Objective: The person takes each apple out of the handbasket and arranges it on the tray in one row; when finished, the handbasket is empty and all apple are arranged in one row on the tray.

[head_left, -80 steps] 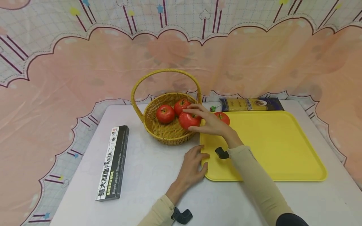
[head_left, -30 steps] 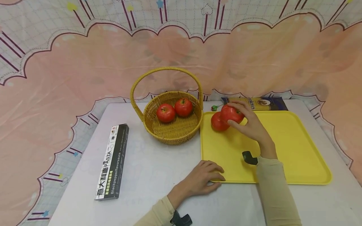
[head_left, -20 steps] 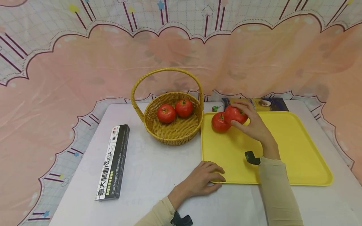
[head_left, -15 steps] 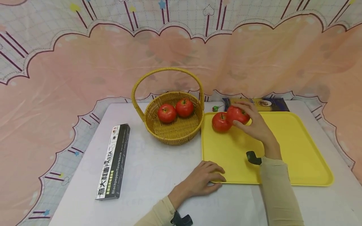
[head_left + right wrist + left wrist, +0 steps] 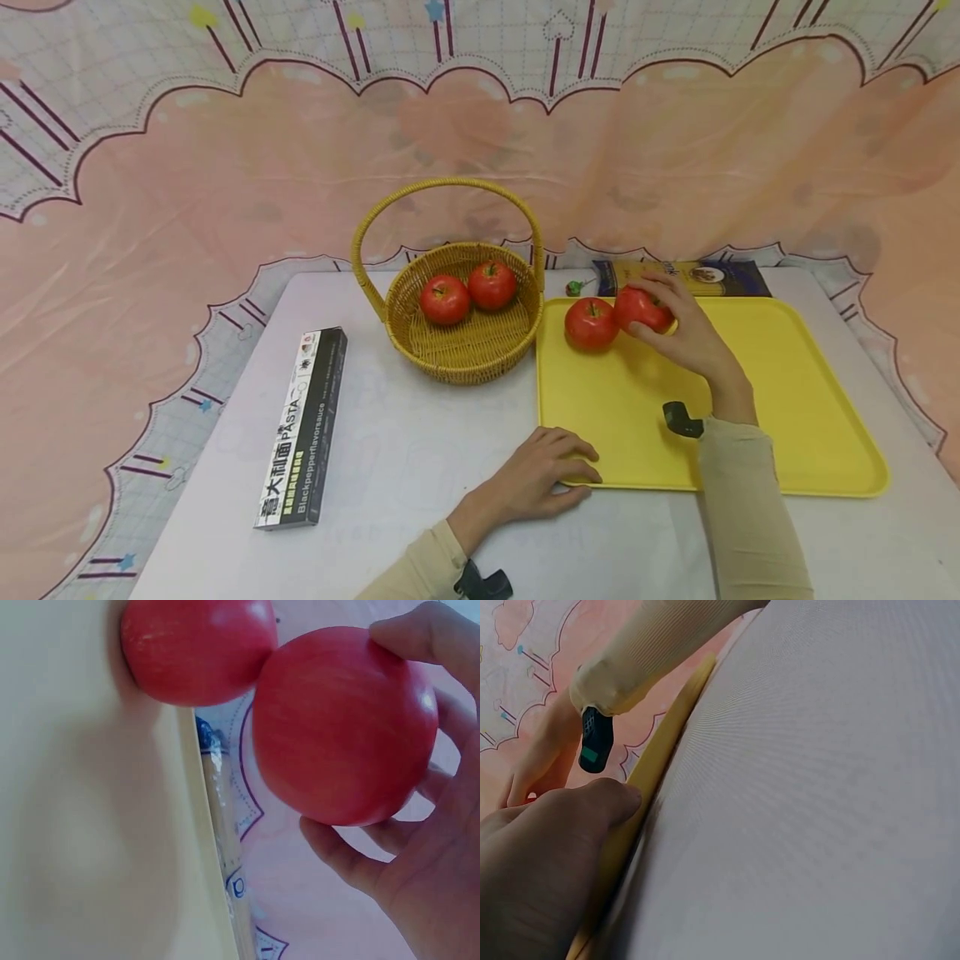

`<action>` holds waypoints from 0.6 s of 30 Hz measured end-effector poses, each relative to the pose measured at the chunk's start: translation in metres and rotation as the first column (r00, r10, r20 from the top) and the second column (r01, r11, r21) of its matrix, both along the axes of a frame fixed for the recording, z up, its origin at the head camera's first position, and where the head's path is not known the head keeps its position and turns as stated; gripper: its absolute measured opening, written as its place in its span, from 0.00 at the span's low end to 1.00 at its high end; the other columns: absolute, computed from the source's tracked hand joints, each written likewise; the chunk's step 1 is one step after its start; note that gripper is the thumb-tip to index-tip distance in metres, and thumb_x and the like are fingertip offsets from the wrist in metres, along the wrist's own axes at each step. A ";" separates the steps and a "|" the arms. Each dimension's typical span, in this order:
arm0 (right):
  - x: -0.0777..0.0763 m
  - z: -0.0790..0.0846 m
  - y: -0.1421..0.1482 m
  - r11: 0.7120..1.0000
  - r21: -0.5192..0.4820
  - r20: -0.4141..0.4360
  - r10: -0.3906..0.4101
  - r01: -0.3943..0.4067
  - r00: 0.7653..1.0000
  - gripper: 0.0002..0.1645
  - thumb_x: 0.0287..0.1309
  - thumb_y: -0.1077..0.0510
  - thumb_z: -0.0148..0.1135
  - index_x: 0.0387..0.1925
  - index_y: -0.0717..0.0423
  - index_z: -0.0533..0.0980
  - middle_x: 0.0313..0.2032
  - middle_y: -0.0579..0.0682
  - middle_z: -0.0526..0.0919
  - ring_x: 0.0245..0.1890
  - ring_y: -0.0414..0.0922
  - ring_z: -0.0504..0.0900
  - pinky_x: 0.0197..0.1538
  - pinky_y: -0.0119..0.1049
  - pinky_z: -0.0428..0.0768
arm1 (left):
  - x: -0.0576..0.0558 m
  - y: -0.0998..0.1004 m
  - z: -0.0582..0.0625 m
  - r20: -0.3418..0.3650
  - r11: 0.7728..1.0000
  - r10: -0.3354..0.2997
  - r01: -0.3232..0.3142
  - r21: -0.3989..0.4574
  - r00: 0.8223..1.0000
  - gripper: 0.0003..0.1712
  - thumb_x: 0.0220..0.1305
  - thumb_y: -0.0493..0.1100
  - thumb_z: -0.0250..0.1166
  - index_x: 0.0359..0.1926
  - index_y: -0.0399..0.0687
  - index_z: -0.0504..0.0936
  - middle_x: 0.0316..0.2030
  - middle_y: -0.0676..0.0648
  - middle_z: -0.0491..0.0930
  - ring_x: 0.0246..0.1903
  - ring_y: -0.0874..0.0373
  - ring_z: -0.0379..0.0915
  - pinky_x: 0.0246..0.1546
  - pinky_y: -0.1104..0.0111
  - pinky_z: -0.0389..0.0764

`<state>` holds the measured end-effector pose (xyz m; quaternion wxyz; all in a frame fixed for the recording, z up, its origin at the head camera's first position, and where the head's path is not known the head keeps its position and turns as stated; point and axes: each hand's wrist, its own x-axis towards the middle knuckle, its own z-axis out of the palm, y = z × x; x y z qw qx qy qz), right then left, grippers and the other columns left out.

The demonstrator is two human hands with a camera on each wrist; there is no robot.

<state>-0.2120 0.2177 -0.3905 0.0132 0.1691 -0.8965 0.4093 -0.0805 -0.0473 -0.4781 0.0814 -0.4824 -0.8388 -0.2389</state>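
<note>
My right hand (image 5: 693, 337) holds a red apple (image 5: 641, 308) over the back left part of the yellow tray (image 5: 720, 392). In the right wrist view thumb and fingers curl round that apple (image 5: 341, 727), which appears raised above the tray's surface. Close beside it, a second apple (image 5: 591, 323) sits on the tray. My left hand (image 5: 536, 475) rests at the tray's front left corner, fingers on the rim and loosely bent. Its thumb (image 5: 615, 799) lies against the tray edge in the left wrist view. Two more apples (image 5: 446, 300) lie in the wicker basket (image 5: 457, 367).
A black and white pasta box (image 5: 302, 429) lies on the white table (image 5: 420, 450) at the left. Behind the tray is a yellow and blue pasta packet (image 5: 708, 277), with a small green and red item (image 5: 576, 287) beside it. The basket's tall handle (image 5: 450, 182) arches upward.
The right hand has carried an apple from the basket to above the tray, then a little further right. My left hand has moved from the tray's left edge to its front corner.
</note>
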 end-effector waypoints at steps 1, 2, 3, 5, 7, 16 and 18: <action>0.000 0.000 0.001 1.000 0.000 0.006 0.001 -0.001 1.000 0.36 0.55 0.52 0.66 0.65 0.40 0.65 0.70 0.52 0.54 0.66 0.63 0.59 0.59 0.67 0.64 | 0.000 0.000 0.000 -0.003 1.000 0.001 -0.001 -0.001 1.000 0.09 0.63 0.52 0.60 0.42 0.65 0.83 0.50 0.60 0.76 0.54 0.66 0.67 0.55 0.72 0.64; 0.000 -0.001 0.002 1.000 0.000 0.012 0.000 0.000 1.000 0.36 0.55 0.52 0.66 0.65 0.40 0.65 0.70 0.52 0.53 0.66 0.63 0.59 0.59 0.66 0.64 | 0.000 0.000 0.000 -0.002 1.000 0.001 -0.001 -0.002 1.000 0.09 0.63 0.53 0.60 0.42 0.65 0.83 0.50 0.60 0.76 0.54 0.66 0.67 0.55 0.72 0.64; 0.000 -0.001 0.003 1.000 0.001 0.017 0.000 0.000 1.000 0.36 0.55 0.52 0.66 0.65 0.40 0.65 0.70 0.53 0.53 0.66 0.63 0.58 0.59 0.66 0.64 | 0.000 0.000 0.000 -0.001 1.000 0.002 -0.002 -0.002 1.000 0.09 0.63 0.53 0.59 0.42 0.65 0.83 0.50 0.60 0.76 0.54 0.66 0.66 0.55 0.72 0.64; 0.000 -0.002 0.004 1.000 0.004 0.024 0.002 -0.002 1.000 0.36 0.55 0.53 0.66 0.65 0.42 0.65 0.70 0.53 0.53 0.66 0.63 0.58 0.59 0.66 0.64 | 0.000 0.000 -0.001 0.003 1.000 0.004 -0.004 0.002 1.000 0.09 0.63 0.52 0.60 0.42 0.65 0.83 0.50 0.60 0.76 0.54 0.66 0.66 0.55 0.72 0.64; -0.001 -0.002 0.004 1.000 0.004 0.028 0.007 -0.007 1.000 0.36 0.55 0.54 0.66 0.65 0.43 0.65 0.70 0.53 0.53 0.66 0.63 0.58 0.59 0.66 0.63 | 0.000 0.000 -0.001 0.003 1.000 0.004 -0.004 0.005 1.000 0.09 0.63 0.53 0.60 0.42 0.65 0.83 0.50 0.60 0.76 0.54 0.66 0.66 0.54 0.72 0.64; -0.005 -0.009 0.007 0.999 0.042 0.017 -0.001 0.000 1.000 0.35 0.54 0.55 0.65 0.64 0.47 0.66 0.68 0.58 0.55 0.65 0.65 0.58 0.59 0.68 0.63 | 0.000 0.000 -0.002 0.018 1.000 -0.008 0.007 0.020 1.000 0.09 0.63 0.52 0.60 0.43 0.65 0.83 0.51 0.59 0.76 0.55 0.65 0.67 0.54 0.71 0.64; -0.006 -0.012 0.008 0.999 0.054 0.019 0.000 -0.001 1.000 0.35 0.54 0.55 0.65 0.64 0.48 0.66 0.68 0.59 0.54 0.65 0.65 0.57 0.59 0.68 0.62 | 0.000 0.000 -0.002 0.016 1.000 -0.006 0.006 0.022 1.000 0.09 0.63 0.52 0.60 0.43 0.65 0.83 0.51 0.59 0.76 0.54 0.65 0.67 0.54 0.71 0.65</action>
